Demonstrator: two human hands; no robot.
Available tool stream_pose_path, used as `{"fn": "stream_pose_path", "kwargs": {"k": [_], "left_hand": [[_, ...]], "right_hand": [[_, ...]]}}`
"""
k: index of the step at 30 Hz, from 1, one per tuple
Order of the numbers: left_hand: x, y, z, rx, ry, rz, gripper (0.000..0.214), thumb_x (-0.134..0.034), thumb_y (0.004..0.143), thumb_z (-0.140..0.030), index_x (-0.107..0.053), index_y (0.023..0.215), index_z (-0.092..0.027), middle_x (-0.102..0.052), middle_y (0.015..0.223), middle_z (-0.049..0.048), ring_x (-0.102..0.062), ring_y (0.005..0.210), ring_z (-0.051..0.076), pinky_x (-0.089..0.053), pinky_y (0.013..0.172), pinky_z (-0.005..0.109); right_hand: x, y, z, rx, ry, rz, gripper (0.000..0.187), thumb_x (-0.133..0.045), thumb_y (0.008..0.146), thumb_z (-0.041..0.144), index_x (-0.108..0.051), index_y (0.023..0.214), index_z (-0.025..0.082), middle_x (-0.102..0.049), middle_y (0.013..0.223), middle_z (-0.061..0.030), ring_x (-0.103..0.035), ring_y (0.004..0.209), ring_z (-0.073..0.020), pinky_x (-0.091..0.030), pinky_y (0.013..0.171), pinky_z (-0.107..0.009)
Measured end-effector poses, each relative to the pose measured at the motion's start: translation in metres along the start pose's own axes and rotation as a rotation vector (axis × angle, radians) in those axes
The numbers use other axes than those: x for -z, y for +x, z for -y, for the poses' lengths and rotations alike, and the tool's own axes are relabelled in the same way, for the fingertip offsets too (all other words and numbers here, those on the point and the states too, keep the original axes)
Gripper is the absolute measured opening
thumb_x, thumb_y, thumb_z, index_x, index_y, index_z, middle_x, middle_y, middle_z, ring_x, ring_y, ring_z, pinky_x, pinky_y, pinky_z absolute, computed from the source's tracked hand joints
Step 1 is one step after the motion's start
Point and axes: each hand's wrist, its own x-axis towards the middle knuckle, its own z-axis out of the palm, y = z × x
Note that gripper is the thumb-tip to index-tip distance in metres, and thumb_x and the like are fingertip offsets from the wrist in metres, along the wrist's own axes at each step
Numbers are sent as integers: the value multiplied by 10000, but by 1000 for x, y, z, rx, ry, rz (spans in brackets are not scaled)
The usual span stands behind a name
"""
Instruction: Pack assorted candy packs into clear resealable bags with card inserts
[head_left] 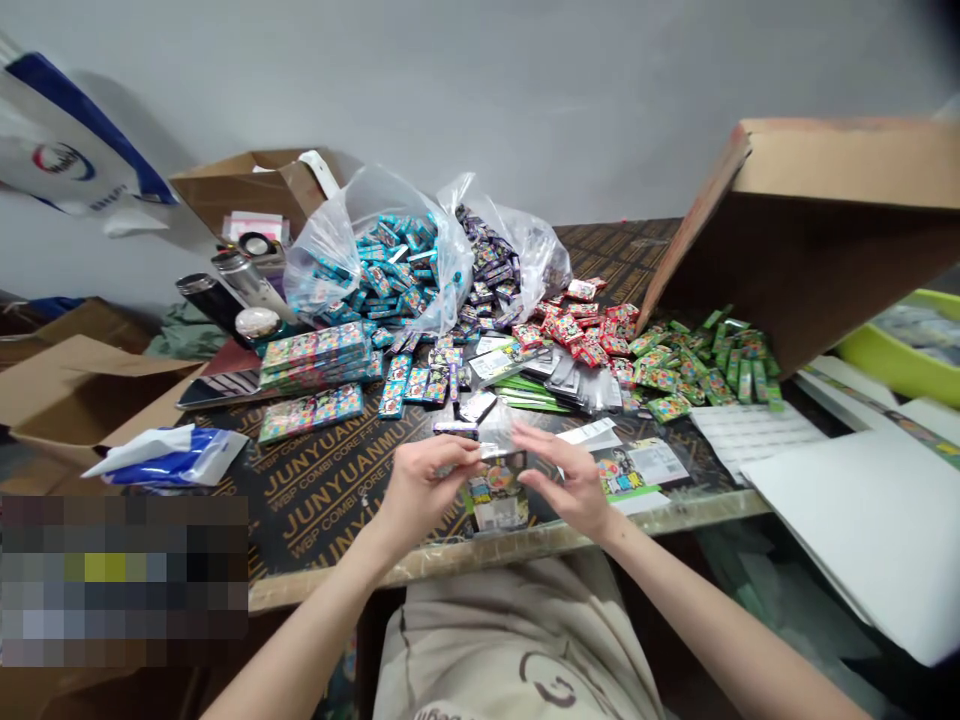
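At the table's front edge, my left hand (435, 478) is closed, finger and thumb pinching the side of a clear plastic bag (493, 437). Just below the bag is a colourful printed card (499, 495); whether it is inside cannot be made out. My right hand (568, 482) is on the bag's other side, its fingers stretched and thumb apart, close to the edge. Behind my hands lie small blue packets (427, 383) and purple packets (454, 430). A flat printed sheet with green edges (637, 468) is right of my right hand.
Plastic bags of blue packets (397, 265) and purple packets (491, 255) stand at the back. Red packets (581, 330) and green packets (675, 370) are heaped right, by a tilted cardboard box (832, 165). Stacked packs (315, 357) and flasks (244, 280) stand left.
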Motion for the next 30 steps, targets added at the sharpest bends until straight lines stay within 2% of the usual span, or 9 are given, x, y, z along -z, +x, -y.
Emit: {"fn": "stream_pose_path", "kwargs": {"k": [3,8,10,13,16,19,24,27,30], "left_hand": [[16,-5,14,211,-103,-238,60,-699,652,-206,-698,690,-159,-713,766,56,-666,729,185,-536,712,295],[36,-38,56,473,-120,-639,234,-744,578,-270,-705,764,-133,-705,742,52,-656,702,183,-528,736,323],[43,-60,76,527,-121,-797,291,-741,574,-301,-692,800,-124,-693,728,46,-646,663,171,-530,706,326],[58,-98,103,642,-70,-899,410,-713,587,-366,-652,896,-104,-673,743,62,-643,663,192,-532,671,356],[72,-125,114,696,307,-697,496,-674,615,-405,-615,1019,-123,-654,929,124,-624,873,275,-486,805,451],[70,-124,110,547,669,-335,507,-641,664,-409,-583,1108,-170,-526,1219,158,-480,1138,316,-344,975,499],[43,-94,109,318,603,308,877,-737,551,-467,-365,1318,-260,-374,1390,115,-281,1297,323,-52,1043,606],[36,-85,115,320,524,360,892,-778,490,-448,-419,1284,-257,-434,1347,118,-301,1285,328,-5,1043,604],[40,-78,112,408,332,167,815,-788,451,-464,-530,1188,-230,-507,1277,128,-377,1233,336,-57,1059,570]], "right_hand": [[-15,-15,-14,-222,28,25,736,-664,728,286,-297,1364,253,-430,1339,-98,-521,1101,-224,-423,933,-389],[-63,-23,-39,-450,187,200,416,-553,809,313,-502,1203,191,-645,781,-18,-594,675,-146,-488,643,-283],[-82,-8,-45,-433,158,159,412,-570,794,337,-516,1168,173,-624,699,0,-574,615,-138,-471,595,-268],[-106,37,-51,-200,-109,144,417,-580,785,375,-529,1157,195,-635,945,-72,-584,853,-191,-458,757,-332],[-134,95,-63,63,-491,229,515,-588,761,448,-501,1210,211,-456,1287,-137,-383,1202,-276,-305,966,-435],[-169,143,-77,132,-724,426,739,-592,715,546,-359,1325,201,-368,1359,-169,-286,1269,-326,-225,988,-518],[-208,161,-89,221,-815,603,612,-618,739,449,-470,1219,100,-515,1194,-225,-433,1163,-333,-276,971,-492],[-197,153,-84,233,-799,643,328,-615,759,290,-593,1007,77,-634,944,-189,-577,963,-285,-395,875,-384],[-166,149,-70,219,-778,631,236,-476,849,209,-582,1034,108,-660,886,-133,-614,876,-221,-433,806,-308]]}}
